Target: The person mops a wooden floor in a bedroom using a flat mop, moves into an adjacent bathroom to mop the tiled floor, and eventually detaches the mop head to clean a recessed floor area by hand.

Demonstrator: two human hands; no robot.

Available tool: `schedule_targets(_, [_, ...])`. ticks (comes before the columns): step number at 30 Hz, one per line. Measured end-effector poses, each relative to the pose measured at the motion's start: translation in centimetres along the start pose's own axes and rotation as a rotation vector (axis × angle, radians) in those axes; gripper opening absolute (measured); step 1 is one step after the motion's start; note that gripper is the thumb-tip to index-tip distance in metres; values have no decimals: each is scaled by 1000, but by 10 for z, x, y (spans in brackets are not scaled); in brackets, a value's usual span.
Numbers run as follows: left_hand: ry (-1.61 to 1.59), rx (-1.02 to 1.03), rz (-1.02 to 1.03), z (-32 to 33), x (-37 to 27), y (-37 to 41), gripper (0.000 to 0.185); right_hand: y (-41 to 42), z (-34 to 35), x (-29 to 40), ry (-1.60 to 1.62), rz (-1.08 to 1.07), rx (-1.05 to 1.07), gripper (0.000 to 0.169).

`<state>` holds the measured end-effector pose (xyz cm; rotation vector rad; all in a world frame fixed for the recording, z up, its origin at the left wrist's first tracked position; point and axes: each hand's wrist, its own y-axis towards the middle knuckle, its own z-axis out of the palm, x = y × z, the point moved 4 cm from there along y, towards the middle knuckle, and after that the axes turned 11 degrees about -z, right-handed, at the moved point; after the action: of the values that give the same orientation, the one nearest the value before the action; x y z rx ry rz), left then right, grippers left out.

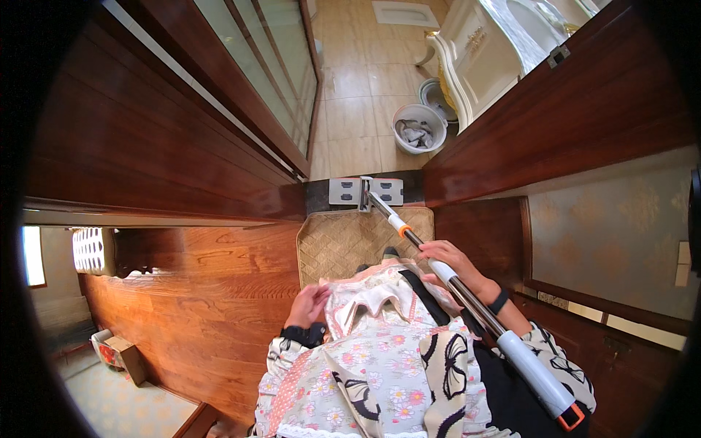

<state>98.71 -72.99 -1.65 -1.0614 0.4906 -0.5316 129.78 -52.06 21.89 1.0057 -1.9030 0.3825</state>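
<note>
My right hand [464, 269] is around the pole of a flat mop [419, 241], at its white collar. The pole slants from an orange hanging loop [571, 417] by my right side down to the flat mop head [385, 191]. This grey and white head lies across the dark threshold [317, 198], just beyond a tan doormat [328, 241]. My left hand [311, 303] is beside my floral apron [372, 356], somewhat blurred, fingers loosely apart with nothing seen in them. The tip of a dark shoe [390, 252] shows on the mat.
Dark wooden door panels [547, 115] flank the doorway. Past it, on beige tiles [348, 115], a white bucket [419, 131] holds grey cloths, near another bucket [438, 96] and a white vanity cabinet [482, 60]. Wooden flooring [219, 306] extends left towards a cardboard box [125, 356].
</note>
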Motion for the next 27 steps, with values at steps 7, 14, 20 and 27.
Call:
schedule_targets(7, [122, 463, -205, 207, 5, 31, 8, -57, -48, 109, 137, 95, -244, 44])
schedule_targets(14, [4, 507, -368, 303, 98, 81, 5, -184, -78, 231, 90, 456, -1295, 54])
schedule_targets(20, [-64, 368, -348, 304, 130, 87, 5, -223, -68, 243, 3, 576, -1266, 25])
schedule_targets(27, [-96, 373, -355, 279, 112, 80, 9, -190, -69, 244, -152, 408, -1032, 31])
